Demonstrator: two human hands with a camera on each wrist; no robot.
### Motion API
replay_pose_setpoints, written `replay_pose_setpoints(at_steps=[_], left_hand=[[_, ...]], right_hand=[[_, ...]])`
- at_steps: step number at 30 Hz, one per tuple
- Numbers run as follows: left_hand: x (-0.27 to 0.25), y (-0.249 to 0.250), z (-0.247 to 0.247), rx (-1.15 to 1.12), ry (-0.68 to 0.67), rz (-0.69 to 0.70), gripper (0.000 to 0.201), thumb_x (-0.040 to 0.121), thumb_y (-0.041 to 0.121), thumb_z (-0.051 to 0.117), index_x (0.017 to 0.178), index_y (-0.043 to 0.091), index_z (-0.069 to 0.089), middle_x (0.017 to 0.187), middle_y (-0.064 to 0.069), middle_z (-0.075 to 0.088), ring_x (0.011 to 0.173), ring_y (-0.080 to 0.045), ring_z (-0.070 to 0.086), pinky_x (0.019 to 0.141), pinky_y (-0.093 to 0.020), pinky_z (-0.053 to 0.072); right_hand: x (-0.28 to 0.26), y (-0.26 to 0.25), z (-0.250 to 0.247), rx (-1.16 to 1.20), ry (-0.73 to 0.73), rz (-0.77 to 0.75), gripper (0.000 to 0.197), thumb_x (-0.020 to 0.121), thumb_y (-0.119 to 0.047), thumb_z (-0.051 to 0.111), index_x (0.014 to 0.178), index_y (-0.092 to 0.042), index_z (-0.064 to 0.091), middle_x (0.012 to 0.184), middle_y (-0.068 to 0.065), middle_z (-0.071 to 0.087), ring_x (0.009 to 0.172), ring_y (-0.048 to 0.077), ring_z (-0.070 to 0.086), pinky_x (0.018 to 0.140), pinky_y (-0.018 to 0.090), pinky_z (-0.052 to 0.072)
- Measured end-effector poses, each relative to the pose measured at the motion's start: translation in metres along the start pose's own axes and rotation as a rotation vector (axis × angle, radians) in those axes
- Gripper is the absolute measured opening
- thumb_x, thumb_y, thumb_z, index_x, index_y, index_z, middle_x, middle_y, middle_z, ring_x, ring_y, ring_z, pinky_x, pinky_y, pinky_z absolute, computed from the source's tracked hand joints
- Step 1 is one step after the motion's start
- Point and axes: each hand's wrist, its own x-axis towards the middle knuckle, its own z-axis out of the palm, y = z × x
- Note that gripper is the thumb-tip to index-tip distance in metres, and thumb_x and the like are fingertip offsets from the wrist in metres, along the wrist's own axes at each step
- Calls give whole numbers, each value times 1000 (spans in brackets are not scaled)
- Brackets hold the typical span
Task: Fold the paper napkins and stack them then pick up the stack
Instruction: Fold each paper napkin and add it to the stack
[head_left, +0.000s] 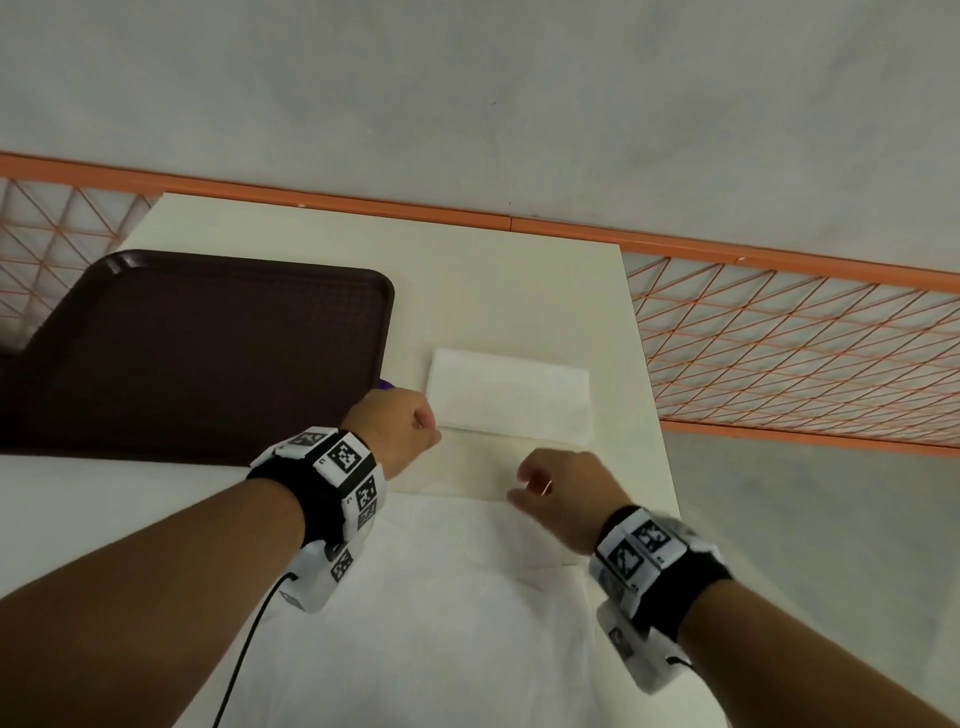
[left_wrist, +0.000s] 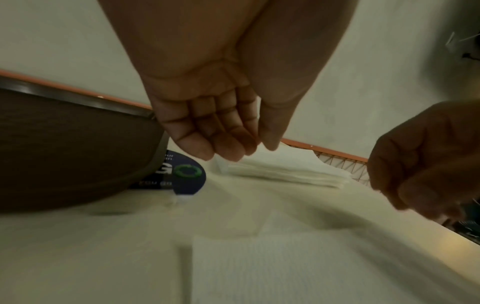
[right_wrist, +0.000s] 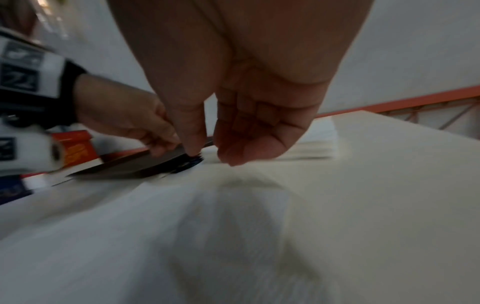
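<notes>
Head view: the folded stack lies centre frame on the tabletop, an unfolded napkin below it.

Left wrist: left hand loosely curled, empty.

Right wrist: right hand likewise. I'd pinch both near corners, fold evenly.

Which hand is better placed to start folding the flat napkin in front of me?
Right, probably. The right hand hovers at the unfolded napkin's far edge; the left hand sits farther off, beside the folded stack.
</notes>
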Motion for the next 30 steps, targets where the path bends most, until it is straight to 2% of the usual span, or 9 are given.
replay_pose_setpoints(at_steps=[3,7,12,16,19,22,25,27,30], left_hand=[[-25,-7,7,40,-62,-4,10,83,29,69,87,20,67,88,5,65,89,-16,64,85,-34,54],[-55,-17,18,174,-222,7,13,84,27,67,93,18,70,95,2,69,93,-16,64,88,-30,52],[-77,-33,35,230,-276,-51,16,83,28,65,99,24,67,108,2,66,99,-17,62,90,-30,50],[-87,-33,37,216,-253,-50,24,85,28,65,108,25,63,116,1,62,103,-18,60,91,-29,50],[-94,-31,35,259,-230,82,43,85,32,66,125,26,52,129,5,50,117,-16,50,97,-30,44],[-100,-26,31,301,-245,222,54,83,35,68,132,30,47,137,11,42,127,-14,39,106,-33,36],[-103,-22,24,330,-281,225,41,87,33,64,126,29,54,133,9,50,124,-15,45,105,-31,36],[-104,-19,18,323,-293,208,28,91,31,59,118,25,62,123,4,60,113,-19,55,97,-30,43],[-103,-13,9,287,-227,218,22,94,29,55,111,22,66,111,0,66,101,-20,60,88,-30,48]], right_hand=[[-24,-14,31,-76,-166,-15,40,80,-54,65,110,-28,61,106,-8,65,98,17,60,83,28,48],[-39,-26,54,-191,-208,-22,58,78,-60,65,122,-24,51,117,-4,55,109,20,53,84,31,42],[-42,-36,61,-311,-204,-29,41,84,-46,64,116,-23,52,116,0,57,108,24,54,93,37,37],[-43,-44,60,-243,-237,43,22,84,-37,66,97,-28,51,98,-4,53,94,22,54,91,35,40],[-45,-46,61,-268,-196,-24,11,85,-30,62,93,-28,54,98,-5,57,102,22,56,92,35,37],[-52,-47,59,-214,-166,-91,12,87,-30,62,98,-26,63,108,-5,62,104,19,56,92,34,43],[-58,-46,52,-117,-143,-102,12,87,-28,62,98,-25,65,108,-5,65,103,17,59,91,33,48],[-60,-44,44,-73,-121,-93,11,87,-25,62,98,-25,65,105,-3,67,100,19,61,88,32,50],[-59,-39,28,-68,-49,-104,12,87,-25,61,98,-26,65,102,-1,68,96,22,62,83,31,50]])
